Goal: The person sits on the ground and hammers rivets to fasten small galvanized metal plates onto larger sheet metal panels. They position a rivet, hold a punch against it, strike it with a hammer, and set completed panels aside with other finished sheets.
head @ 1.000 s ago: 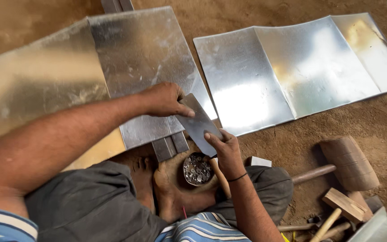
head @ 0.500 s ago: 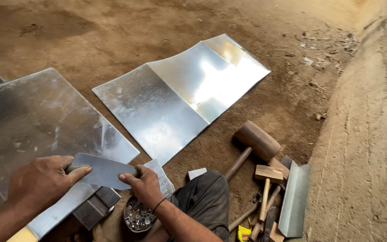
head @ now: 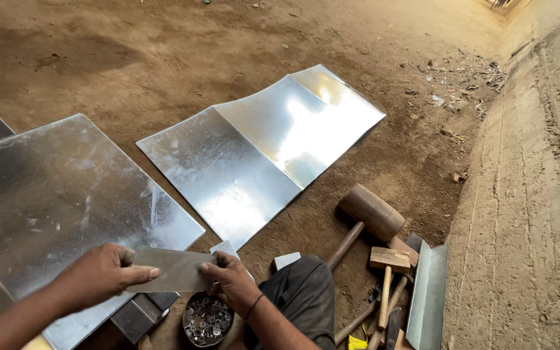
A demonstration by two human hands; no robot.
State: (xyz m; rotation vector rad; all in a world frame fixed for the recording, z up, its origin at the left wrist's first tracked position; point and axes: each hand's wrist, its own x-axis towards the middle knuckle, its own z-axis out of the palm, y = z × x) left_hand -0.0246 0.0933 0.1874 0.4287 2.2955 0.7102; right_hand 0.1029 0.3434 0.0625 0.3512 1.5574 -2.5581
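Both hands hold a small grey rectangular piece of sheet metal [head: 171, 268] low in the head view. My left hand [head: 98, 275] grips its left end with the thumb laid on top. My right hand [head: 230, 277] pinches its right end; a dark band circles that wrist. The piece hovers over the near corner of a large shiny metal sheet [head: 53, 194] on the left. Just below the hands sits a small round bowl of metal bits [head: 206, 319].
A second bent shiny sheet [head: 260, 149] lies on the dirt floor ahead. To the right are a big wooden mallet [head: 367, 217], smaller wooden hammers [head: 387, 269] and a folded metal strip [head: 428, 295]. My dark-trousered knee [head: 303, 295] sits by them. A raised earthen ledge [head: 526, 194] runs along the right.
The view has swung up and right, taking in more floor and the ledge. Both hands keep hold of the small metal piece, now held flatter and lower in the frame.
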